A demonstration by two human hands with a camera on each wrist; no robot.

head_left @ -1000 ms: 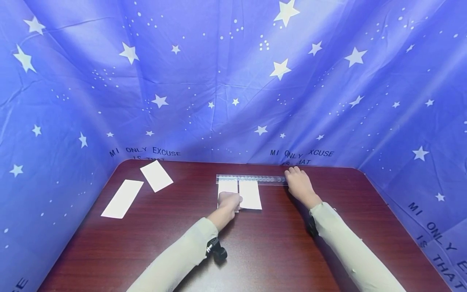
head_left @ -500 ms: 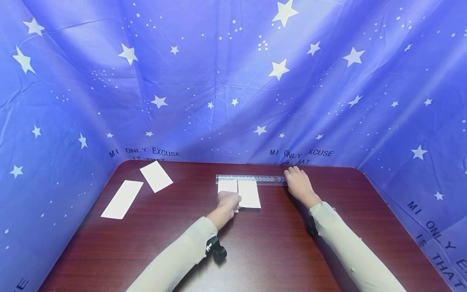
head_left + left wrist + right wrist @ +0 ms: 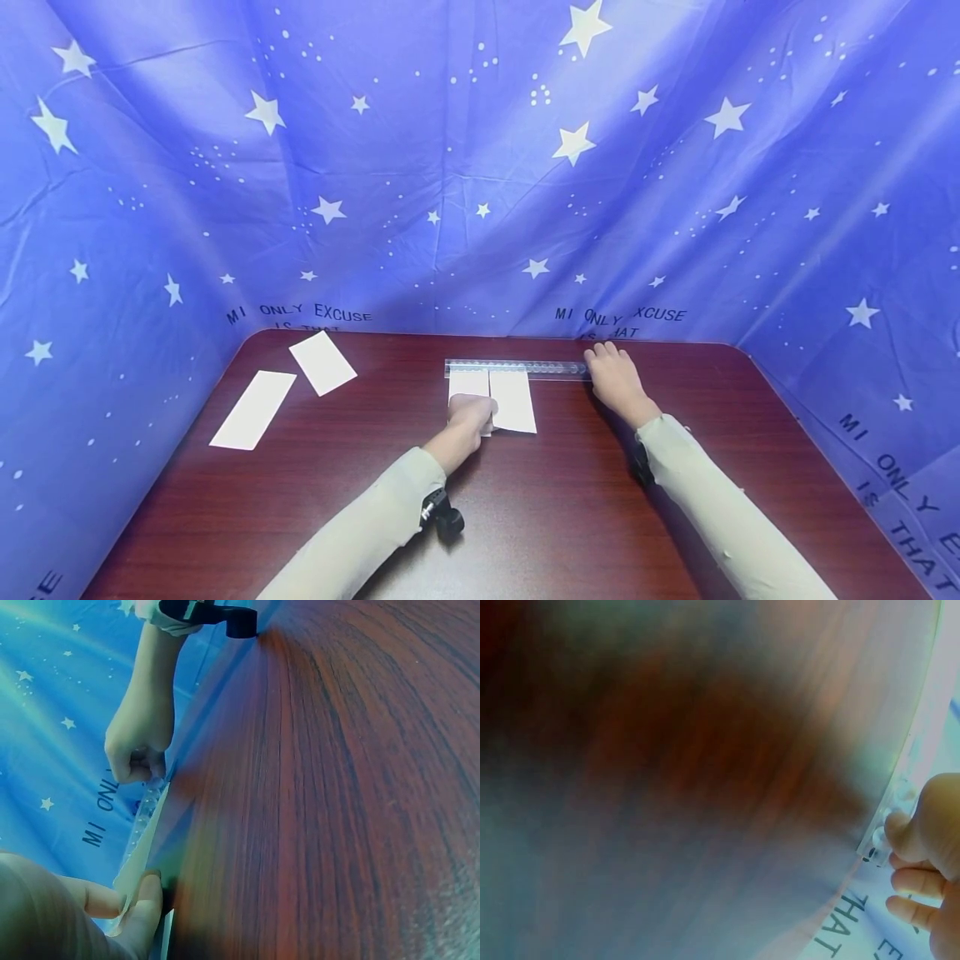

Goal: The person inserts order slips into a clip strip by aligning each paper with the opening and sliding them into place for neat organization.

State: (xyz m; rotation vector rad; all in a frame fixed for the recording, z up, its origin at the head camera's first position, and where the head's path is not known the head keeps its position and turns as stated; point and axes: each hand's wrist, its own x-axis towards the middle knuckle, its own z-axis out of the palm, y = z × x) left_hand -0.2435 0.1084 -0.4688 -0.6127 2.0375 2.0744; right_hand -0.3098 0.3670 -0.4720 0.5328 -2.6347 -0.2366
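A clear ruler (image 3: 517,367) lies crosswise near the table's far edge, over the far ends of two white paper pieces. Between the left paper piece (image 3: 468,382) and the right paper piece (image 3: 513,400) runs a narrow gap; whether they join under the ruler I cannot tell. My left hand (image 3: 470,410) covers the near part of the left piece. Seen from the left wrist, its thumb and finger pinch a raised paper edge (image 3: 144,851). My right hand (image 3: 617,379) holds the ruler's right end, its thumb (image 3: 902,834) on the ruler in the right wrist view.
Two more white paper pieces lie at the left, one rectangle (image 3: 253,410) nearer and another (image 3: 322,363) near the far edge. The dark red wooden table (image 3: 540,517) is enclosed by a blue star-printed curtain (image 3: 450,167).
The near edge of the right paper piece shifts slightly up and then back down. Both hands and the ruler stay almost in place.
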